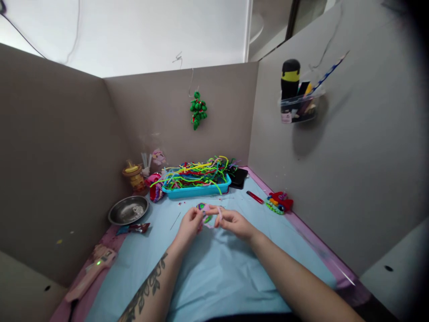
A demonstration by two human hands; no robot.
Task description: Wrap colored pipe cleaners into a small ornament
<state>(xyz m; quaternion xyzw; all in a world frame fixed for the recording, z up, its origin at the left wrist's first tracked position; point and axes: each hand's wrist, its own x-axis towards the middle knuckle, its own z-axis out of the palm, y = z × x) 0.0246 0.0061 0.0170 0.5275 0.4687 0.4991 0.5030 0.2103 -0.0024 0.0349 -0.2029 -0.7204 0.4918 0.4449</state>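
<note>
My left hand point(191, 223) pinches a small pink, green and blue fuzzy pipe-cleaner piece point(208, 218) above the blue cloth. My right hand point(237, 223) is on its other side, fingers closed around a light pink pipe cleaner point(220, 213) that loops over a finger. The exact shape of the piece is partly hidden by my fingers. A thin dark stick or wire point(174, 221) lies on the cloth to the left of my left hand.
Behind my hands stands a blue tray point(194, 192) heaped with colourful pipe cleaners point(197, 174). A metal bowl point(129, 210) and a pink glue gun point(92, 273) are at left. A red pen-like tool point(255, 197) and a colourful fuzzy bundle point(280, 202) lie right. Grey partitions enclose the table.
</note>
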